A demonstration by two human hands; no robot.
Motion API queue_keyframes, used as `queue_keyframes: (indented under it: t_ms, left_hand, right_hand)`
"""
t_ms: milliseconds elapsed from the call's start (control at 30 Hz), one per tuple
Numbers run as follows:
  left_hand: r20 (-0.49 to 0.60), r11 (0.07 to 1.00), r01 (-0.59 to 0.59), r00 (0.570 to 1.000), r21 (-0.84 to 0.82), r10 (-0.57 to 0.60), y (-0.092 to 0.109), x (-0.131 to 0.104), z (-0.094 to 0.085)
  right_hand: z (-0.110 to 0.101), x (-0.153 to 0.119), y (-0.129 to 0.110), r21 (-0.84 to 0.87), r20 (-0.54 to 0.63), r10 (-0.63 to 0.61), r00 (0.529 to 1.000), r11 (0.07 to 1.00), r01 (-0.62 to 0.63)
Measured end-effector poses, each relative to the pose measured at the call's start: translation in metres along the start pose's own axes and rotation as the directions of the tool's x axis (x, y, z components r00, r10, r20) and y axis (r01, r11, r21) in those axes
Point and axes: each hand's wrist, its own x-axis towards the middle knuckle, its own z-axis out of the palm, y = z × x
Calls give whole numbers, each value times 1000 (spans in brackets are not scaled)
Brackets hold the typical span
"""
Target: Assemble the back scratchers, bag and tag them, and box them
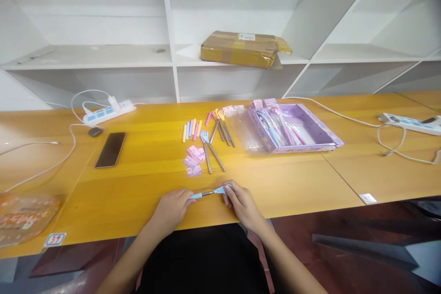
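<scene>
Near the table's front edge I hold a blue back scratcher (207,193) with a short metal rod. My left hand (175,209) is closed round its blue handle, and my right hand (242,202) grips the blue head, partly hiding it. Just beyond lie blue claw heads on metal rods (211,154), with yellow and pink claw heads on rods (223,126) behind them. Several coloured handle sleeves (192,129) lie in a row to the left. Small pink and purple cards (195,160) are scattered in front of the sleeves.
A purple display box (306,148) holds bagged back scratchers (275,126), beside clear plastic bags (243,131). To the left are a phone (110,149), a power strip (109,113) with cables, and an orange-printed bag (25,218). A taped carton (241,49) rests on the shelf.
</scene>
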Motion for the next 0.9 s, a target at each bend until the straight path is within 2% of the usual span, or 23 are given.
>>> queue_keyframes:
  t_ms: [167,333,433,500,567,600,667,733,767,833,900]
  left_hand:
    - [-7,998,-48,999,44,48,0,-2,-10]
    - [-39,992,-50,998,116,55,-5,-5,-13]
    - [-59,989,-26,998,148,35,-14,-6,-18]
    - [-82,984,-6,996,179,21,-28,-12,-31]
    - [-111,977,13,994,213,11,-51,-26,-52]
    - [-145,969,41,989,242,-6,-64,-36,-65]
    - [-201,957,75,979,281,-18,-92,-61,-90]
    - [-260,950,114,965,292,-36,-115,-84,-109]
    - [-265,949,129,963,286,-51,-122,-93,-114]
    - [-252,951,171,962,258,-104,-130,-100,-116]
    - [-234,950,199,962,241,-142,-131,-96,-107]
  right_hand:
    - [-2,-1,-6,-55,-9,-8,1000,998,8]
    - [0,0,-12,-135,-27,-16,1000,991,12]
    - [-8,3,-10,-242,-111,-38,993,970,10]
    - [-28,3,-4,-344,-221,-61,973,939,-19]
    - [-61,0,6,-428,-375,-84,923,899,-93]
    - [-81,-4,12,-454,-467,-93,879,879,-148]
    - [-126,-14,25,-495,-639,-144,755,829,-261]
    - [-164,-27,37,-490,-758,-222,613,814,-311]
    - [-178,-32,43,-504,-762,-256,594,811,-297]
    - [-193,-39,54,-508,-779,-287,557,809,-295]
    - [-193,-39,64,-487,-769,-224,598,812,-322]
